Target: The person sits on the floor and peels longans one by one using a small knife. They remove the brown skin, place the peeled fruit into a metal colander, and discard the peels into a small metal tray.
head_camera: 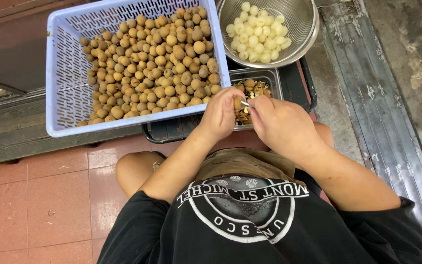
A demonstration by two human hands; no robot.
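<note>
My left hand pinches a small brown round fruit between thumb and fingers. Against that fruit my right hand presses a thin metal tool, its tip at the fruit's side. Both hands hover over a small clear rectangular tray holding brown shells and peel scraps. Just left of them a pale blue plastic basket is heaped with unpeeled brown fruits. Beyond the tray sits a metal colander with white peeled fruits.
The tray rests on a dark metal-framed stand. Red floor tiles lie to my left and a worn grey concrete strip to my right. My bare knees show below the hands.
</note>
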